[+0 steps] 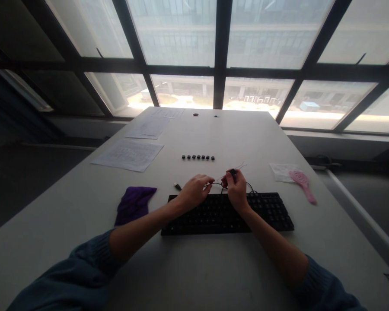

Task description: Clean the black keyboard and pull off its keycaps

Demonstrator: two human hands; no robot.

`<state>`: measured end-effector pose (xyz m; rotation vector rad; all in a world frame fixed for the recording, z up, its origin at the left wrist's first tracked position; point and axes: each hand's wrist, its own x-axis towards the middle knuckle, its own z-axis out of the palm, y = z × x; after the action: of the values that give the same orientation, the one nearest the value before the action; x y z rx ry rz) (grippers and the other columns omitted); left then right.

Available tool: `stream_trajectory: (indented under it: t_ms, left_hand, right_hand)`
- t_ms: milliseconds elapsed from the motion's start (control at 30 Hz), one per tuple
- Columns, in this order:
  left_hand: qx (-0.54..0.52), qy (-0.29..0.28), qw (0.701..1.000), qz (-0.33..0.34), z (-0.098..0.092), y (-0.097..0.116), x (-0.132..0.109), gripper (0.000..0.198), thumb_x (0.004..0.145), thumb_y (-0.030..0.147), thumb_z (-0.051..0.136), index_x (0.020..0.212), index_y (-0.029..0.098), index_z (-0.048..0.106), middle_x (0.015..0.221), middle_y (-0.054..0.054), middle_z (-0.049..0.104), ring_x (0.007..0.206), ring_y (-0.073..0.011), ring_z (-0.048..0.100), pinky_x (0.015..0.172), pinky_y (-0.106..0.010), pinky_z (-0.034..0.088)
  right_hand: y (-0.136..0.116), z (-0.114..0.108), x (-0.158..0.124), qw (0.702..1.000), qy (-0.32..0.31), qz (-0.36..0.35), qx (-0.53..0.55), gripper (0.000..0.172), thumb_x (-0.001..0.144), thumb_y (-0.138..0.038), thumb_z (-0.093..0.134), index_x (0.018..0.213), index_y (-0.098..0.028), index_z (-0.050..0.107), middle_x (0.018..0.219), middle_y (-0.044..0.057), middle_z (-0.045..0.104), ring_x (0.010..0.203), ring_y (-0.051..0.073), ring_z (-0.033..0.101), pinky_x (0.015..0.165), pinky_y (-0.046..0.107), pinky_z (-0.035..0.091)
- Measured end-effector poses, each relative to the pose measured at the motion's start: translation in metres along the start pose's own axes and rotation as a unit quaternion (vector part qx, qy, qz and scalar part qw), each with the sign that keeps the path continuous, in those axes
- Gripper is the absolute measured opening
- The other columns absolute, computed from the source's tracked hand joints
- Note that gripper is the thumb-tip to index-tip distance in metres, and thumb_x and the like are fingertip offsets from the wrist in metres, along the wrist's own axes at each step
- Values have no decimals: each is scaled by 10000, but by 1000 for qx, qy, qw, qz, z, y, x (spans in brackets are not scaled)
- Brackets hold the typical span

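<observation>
Just above the keyboard's back edge, my left hand [197, 190] pinches a thin black cable [216, 183] between thumb and fingertips. To its right, my right hand [236, 190] is closed on a small black piece [233, 172]; its kind is unclear. Thin pale wires [241, 166] stick out past those fingers. Under both wrists lies a black keyboard [210, 216], partly covered by my hands. More of the cable loops behind the right hand, and a USB plug [177, 186] rests on the table left of my left hand.
Several small black keycaps [198, 157] stand in a row on the white table [201, 268]. At left are a purple cloth [133, 203] and printed papers [129, 154]. A pink hairbrush [303, 183] and a clear plastic bag [280, 172] lie at right. Windows rise behind.
</observation>
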<state>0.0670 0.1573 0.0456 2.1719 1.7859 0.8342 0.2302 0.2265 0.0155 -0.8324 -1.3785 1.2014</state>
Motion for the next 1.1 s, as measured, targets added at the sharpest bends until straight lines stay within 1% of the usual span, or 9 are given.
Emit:
stream_trajectory:
  t_ms: [67, 167, 267, 367, 567, 767, 900, 1000, 1100]
  left_hand:
    - [-12, -10, 1000, -19, 9, 5, -17, 250, 938, 173, 568, 1160, 186, 681, 1103, -71, 722, 1063, -228, 633, 970, -375, 495]
    - [-27, -21, 998, -49, 19, 4, -30, 309, 907, 223, 659, 1213, 184, 656, 1138, -84, 705, 1102, -252, 621, 983, -404, 498]
    - [-41, -18, 996, -75, 24, 0, -34, 365, 852, 225, 741, 1204, 185, 655, 1138, -82, 703, 1090, -261, 628, 979, -418, 501]
    - [-57, -8, 996, -73, 26, -3, -35, 363, 837, 198, 756, 1188, 199, 661, 1144, -69, 705, 1083, -249, 632, 982, -408, 497]
    - [-71, 2, 996, -48, 31, -8, -39, 388, 838, 207, 756, 1212, 240, 656, 1177, -44, 709, 1122, -247, 611, 995, -398, 484]
    - [-82, -6, 995, -65, 30, -9, -38, 363, 835, 229, 756, 1189, 225, 675, 1150, -53, 722, 1081, -252, 620, 969, -390, 483]
    - [-90, -20, 993, -75, 27, -8, -34, 283, 825, 215, 744, 1105, 208, 703, 1065, -46, 739, 1012, -246, 633, 918, -365, 483]
    - [-96, -30, 992, -75, 23, -6, -31, 228, 818, 200, 726, 1046, 209, 717, 1023, -37, 743, 984, -238, 639, 888, -342, 480]
    - [-88, -47, 992, -71, 20, -4, -25, 135, 822, 206, 698, 953, 205, 732, 931, -32, 737, 909, -224, 650, 823, -318, 484]
  right_hand:
    - [1, -3, 0, 998, -58, -4, -7, 195, 931, -397, 580, 905, -209, 534, 701, -14, 627, 545, 129, 563, 540, 259, 471]
    - [6, -7, 0, 990, -136, -11, -42, 166, 918, -362, 588, 872, -207, 550, 704, -9, 625, 561, 135, 566, 554, 263, 469]
    - [9, -8, -2, 977, -186, -26, -97, 123, 917, -314, 569, 857, -207, 566, 716, 0, 639, 591, 144, 575, 576, 265, 457]
    - [7, -7, -3, 963, -219, -51, -150, 101, 920, -269, 548, 846, -207, 577, 726, 3, 651, 643, 153, 585, 627, 270, 449]
    - [3, -3, 0, 950, -240, -50, -192, 134, 923, -256, 534, 802, -206, 563, 707, -2, 635, 663, 156, 572, 661, 272, 427]
    - [6, -2, 1, 944, -250, -51, -212, 154, 922, -267, 539, 780, -211, 557, 690, -2, 637, 638, 158, 563, 633, 267, 411]
    - [6, -4, -3, 931, -276, -75, -227, 147, 927, -265, 551, 788, -218, 546, 714, 2, 643, 658, 164, 572, 649, 270, 410]
    - [6, -5, -7, 926, -280, -97, -232, 165, 940, -275, 551, 786, -221, 529, 725, 6, 629, 666, 167, 561, 662, 274, 406]
    - [5, -6, -10, 923, -281, -116, -234, 173, 955, -270, 526, 788, -224, 517, 739, 12, 624, 668, 170, 553, 663, 279, 402]
